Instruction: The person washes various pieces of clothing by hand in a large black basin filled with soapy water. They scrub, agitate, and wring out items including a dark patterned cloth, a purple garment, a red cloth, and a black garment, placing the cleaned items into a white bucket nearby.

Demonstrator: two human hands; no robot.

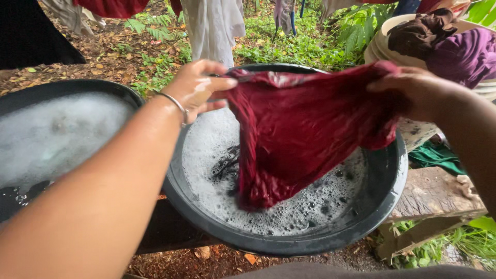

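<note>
A wet dark red cloth (305, 129) is stretched between both hands above a black basin (385, 191) of soapy water. My left hand (199, 88), with a thin metal bangle on the wrist, pinches the cloth's left corner. My right hand (413, 90) grips its right edge. The cloth's lower end hangs down into the suds, where some dark fabric (227, 165) lies half under the foam.
A second black basin (77, 88) full of foam sits to the left. A pale tub (382, 44) at top right holds brown and purple clothes. A green cloth (436, 155) lies on a wooden bench (434, 199). Hanging clothes, leaves and plants are behind.
</note>
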